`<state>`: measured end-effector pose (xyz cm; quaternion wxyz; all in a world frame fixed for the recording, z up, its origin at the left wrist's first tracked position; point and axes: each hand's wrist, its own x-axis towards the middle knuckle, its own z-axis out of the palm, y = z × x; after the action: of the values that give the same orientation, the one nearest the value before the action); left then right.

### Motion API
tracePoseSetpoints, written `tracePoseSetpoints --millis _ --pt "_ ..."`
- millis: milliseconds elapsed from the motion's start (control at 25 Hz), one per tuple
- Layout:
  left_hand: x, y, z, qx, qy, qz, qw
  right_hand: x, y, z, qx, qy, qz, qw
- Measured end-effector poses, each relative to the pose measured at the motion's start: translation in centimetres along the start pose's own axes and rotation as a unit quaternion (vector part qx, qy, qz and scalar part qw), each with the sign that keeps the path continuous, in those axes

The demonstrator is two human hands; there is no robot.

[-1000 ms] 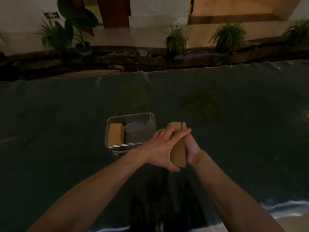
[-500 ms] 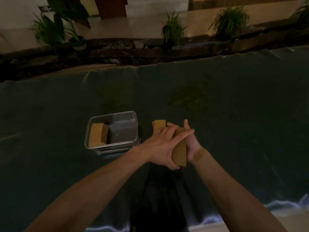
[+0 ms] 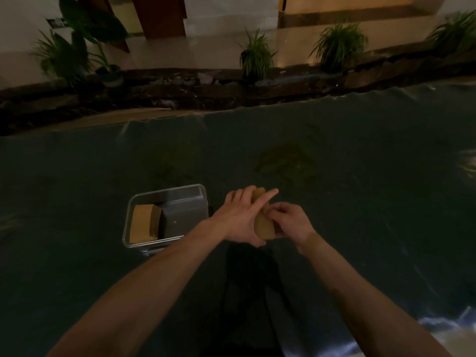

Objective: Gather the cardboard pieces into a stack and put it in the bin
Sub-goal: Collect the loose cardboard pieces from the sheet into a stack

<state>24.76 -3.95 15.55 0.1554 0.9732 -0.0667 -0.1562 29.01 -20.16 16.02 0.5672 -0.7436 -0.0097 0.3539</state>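
A stack of brown cardboard pieces (image 3: 263, 225) stands on edge on the dark table, squeezed between my two hands. My left hand (image 3: 238, 219) presses flat against its left face, fingers stretched over the top. My right hand (image 3: 289, 222) curls around its right side. Just left of my hands sits a clear rectangular bin (image 3: 203, 193), with a stack of cardboard pieces (image 3: 143, 225) lying against its left wall. Much of the held stack is hidden by my fingers.
A dark cloth (image 3: 360, 202) covers the whole table. Beyond its far edge runs a dark stone border (image 3: 180, 86) with several potted plants (image 3: 256, 56). The table's near edge shows at the lower right.
My right hand has come round from behind the held stack to grip its right side, palm down. The separate piece seen beyond my fingers is no longer apart from the stack.
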Motion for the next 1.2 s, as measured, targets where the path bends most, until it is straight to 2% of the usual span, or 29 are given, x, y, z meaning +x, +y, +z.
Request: tracePoseSetpoints --millis 80,160,200,280,320,360,560,760,1000,1200 --pt "0.4 -0.2 0.2 -0.049 0.012 -0.008 0.999 0.6 0.3 -0.2 0.000 0.031 -0.011 0.999" --pt "0.7 -0.4 0.8 -0.196 0.008 -0.053 0.979 1.1 0.7 -0.5 0.031 0.075 -0.011 0.997" --pt "0.8 -0.5 1.2 -0.299 0.015 -0.084 0.950 1.3 0.9 -0.8 0.051 0.094 -0.007 0.994" --pt "1.1 -0.8 2.2 -0.488 0.052 -0.151 0.858 1.7 1.5 -1.1 0.077 0.112 0.005 0.991" --pt "1.4 -1.0 2.9 -0.545 0.069 -0.182 0.816 1.9 1.7 -1.2 0.080 0.113 0.008 0.990" --pt "1.7 -1.1 3.4 -0.573 0.082 -0.204 0.789 2.1 1.9 -1.2 0.081 0.110 0.010 0.991" --pt "2.1 -1.1 4.2 -0.603 0.093 -0.251 0.752 3.5 2.2 -0.5 0.085 0.080 0.016 0.993" --pt "2.7 -3.0 4.4 -0.582 0.114 -0.296 0.749 6.3 2.6 0.7 0.070 0.068 0.070 0.993" --pt "5.3 -4.8 5.2 -0.485 0.106 -0.372 0.784 10.5 3.5 2.4 0.007 0.110 0.102 0.989" --pt "7.5 -6.4 6.3 -0.403 0.084 -0.413 0.812 14.3 5.0 3.6 -0.070 0.114 0.136 0.982"
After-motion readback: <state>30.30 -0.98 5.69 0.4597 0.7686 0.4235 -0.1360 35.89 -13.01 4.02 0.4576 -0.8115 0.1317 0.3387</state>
